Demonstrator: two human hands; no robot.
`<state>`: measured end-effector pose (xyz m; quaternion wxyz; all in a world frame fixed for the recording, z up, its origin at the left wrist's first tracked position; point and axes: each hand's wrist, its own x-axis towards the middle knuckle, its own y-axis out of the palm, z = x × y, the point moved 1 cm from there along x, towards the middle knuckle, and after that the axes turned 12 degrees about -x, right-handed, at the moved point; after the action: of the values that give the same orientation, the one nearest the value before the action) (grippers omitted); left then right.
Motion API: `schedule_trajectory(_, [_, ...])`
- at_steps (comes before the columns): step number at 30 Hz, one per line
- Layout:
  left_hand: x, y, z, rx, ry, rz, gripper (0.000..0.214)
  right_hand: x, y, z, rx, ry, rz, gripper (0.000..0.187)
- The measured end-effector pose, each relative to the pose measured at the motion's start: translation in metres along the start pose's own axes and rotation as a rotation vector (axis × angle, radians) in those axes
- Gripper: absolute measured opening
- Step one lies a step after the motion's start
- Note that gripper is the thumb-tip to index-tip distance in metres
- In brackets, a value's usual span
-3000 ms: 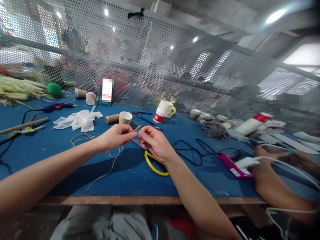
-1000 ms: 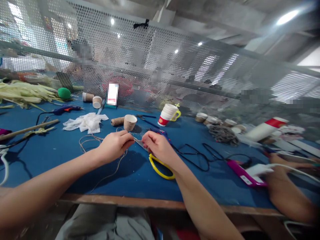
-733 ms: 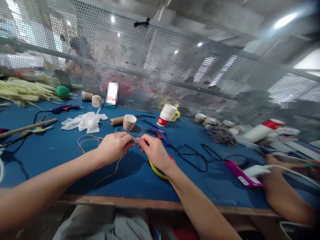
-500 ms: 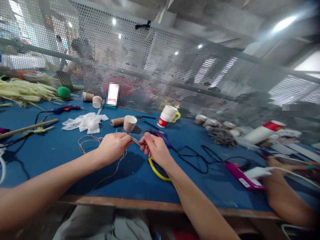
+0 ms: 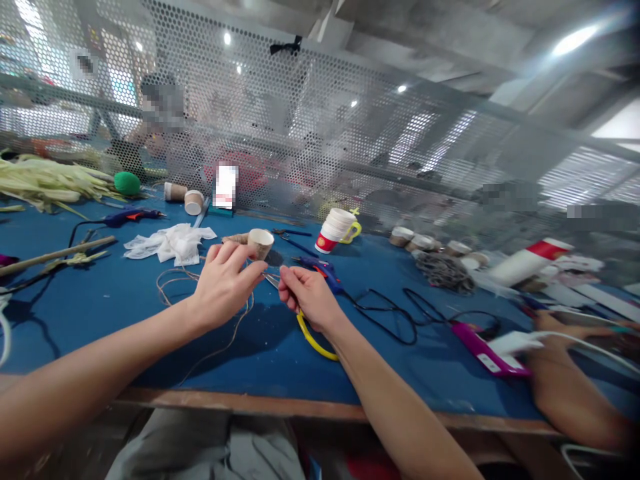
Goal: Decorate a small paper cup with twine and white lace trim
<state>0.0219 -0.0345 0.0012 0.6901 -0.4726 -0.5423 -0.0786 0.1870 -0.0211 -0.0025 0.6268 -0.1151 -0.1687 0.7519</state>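
Note:
My right hand (image 5: 310, 297) is closed around a pair of scissors with a yellow handle (image 5: 316, 340); the handle loop hangs below my palm, and the metal blades (image 5: 273, 280) point up and left. My left hand (image 5: 223, 283) is just left of the blade tips, fingers lifted and thumb apart from them. Behind its fingers stands a small twine-wrapped paper cup (image 5: 261, 244), beside a roll of twine (image 5: 235, 239) that is partly hidden. Loose twine (image 5: 235, 333) loops across the table under my left hand. Whether a strand runs between my hands is too fine to tell.
A blue glue gun (image 5: 323, 270) lies behind my right hand, its black cord running right to a purple power strip (image 5: 483, 350). Stacked paper cups (image 5: 336, 230), white cloth (image 5: 173, 243) and pliers (image 5: 297, 247) are around. Another person's arm (image 5: 575, 387) rests at the right.
My left hand's fingers have opened and lifted from their pinch near the blades, and now cover part of the twine roll. My right hand stays almost in place with the scissors.

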Motion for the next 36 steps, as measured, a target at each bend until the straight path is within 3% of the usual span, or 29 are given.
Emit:
schedule_trajectory(2, [0.000, -0.002, -0.004, -0.037, 0.062, -0.070, 0.014, 0.001, 0.001, -0.001, 0.078, 0.010, -0.030, 0.039])
schedule_trajectory(4, [-0.002, 0.001, -0.005, -0.170, 0.084, -0.020, 0.015, 0.002, 0.003, -0.001, 0.157, 0.029, -0.028, 0.040])
schedule_trajectory(7, [-0.008, 0.013, -0.003, -0.410, -0.065, 0.071, 0.019, -0.001, 0.010, -0.001, 0.227, 0.060, 0.005, 0.040])
schedule_trajectory(10, [-0.012, 0.021, -0.002, -0.543, -0.156, 0.041, 0.018, -0.003, 0.016, 0.000, 0.245, 0.053, -0.004, 0.038])
schedule_trajectory(20, [-0.010, 0.017, -0.005, -0.543, -0.106, 0.011, 0.016, -0.002, 0.020, -0.002, 0.366, 0.064, 0.003, 0.036])
schedule_trajectory(23, [-0.009, 0.016, -0.002, -0.543, -0.234, 0.015, 0.014, -0.001, 0.017, 0.000, 0.417, 0.077, 0.003, 0.036])
schedule_trajectory(27, [-0.010, 0.018, 0.002, -0.549, -0.446, 0.177, 0.023, 0.000, 0.012, 0.000, 0.406, 0.061, -0.008, 0.035])
schedule_trajectory(29, [-0.010, 0.018, 0.001, -0.539, -0.369, 0.232, 0.025, 0.001, 0.010, -0.001, 0.375, 0.032, -0.022, 0.031])
schedule_trajectory(31, [-0.009, 0.015, -0.002, -0.507, -0.145, 0.221, 0.016, 0.002, 0.008, -0.003, 0.329, -0.014, -0.052, 0.028])
schedule_trajectory(34, [-0.006, 0.004, -0.003, -0.343, 0.152, 0.087, 0.016, 0.004, 0.004, -0.006, 0.233, -0.091, -0.113, 0.026])
schedule_trajectory(36, [-0.001, -0.004, 0.003, -0.181, 0.155, -0.027, 0.016, 0.004, 0.000, -0.005, 0.166, -0.130, -0.152, 0.027])
